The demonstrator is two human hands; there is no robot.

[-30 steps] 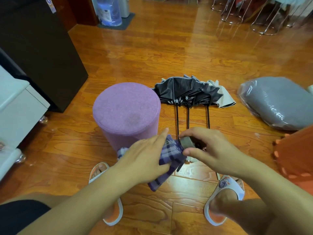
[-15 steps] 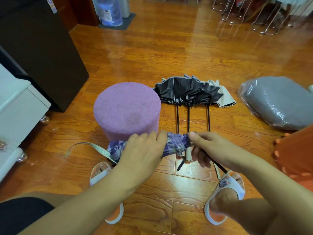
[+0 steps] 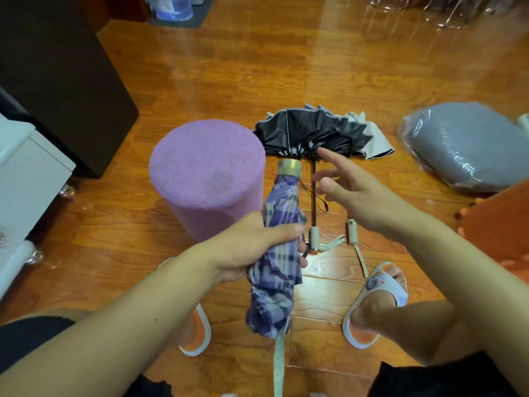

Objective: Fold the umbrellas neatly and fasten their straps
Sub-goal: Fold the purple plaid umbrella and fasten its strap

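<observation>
Left hand (image 3: 254, 247) grips the purple plaid umbrella (image 3: 279, 253) round its middle, handle end pointing to 12 o'clock, pale strap (image 3: 278, 365) hanging loose toward 6. Right hand (image 3: 352, 190) at 1 o'clock of it, fingers spread, holding nothing. Black umbrellas (image 3: 312, 133) lie unfolded on the wood floor (image 3: 257, 67) at 12, shafts toward the person. Purple stool (image 3: 206, 173) at 10 o'clock, just beside the plaid one

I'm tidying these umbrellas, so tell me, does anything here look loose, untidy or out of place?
Yes. The plaid umbrella held by the left hand is bunched unevenly, and its pale strap dangles unfastened. Behind it, the black umbrellas lie on the floor with canopies splayed, not yet folded. The right hand holds nothing.
</observation>
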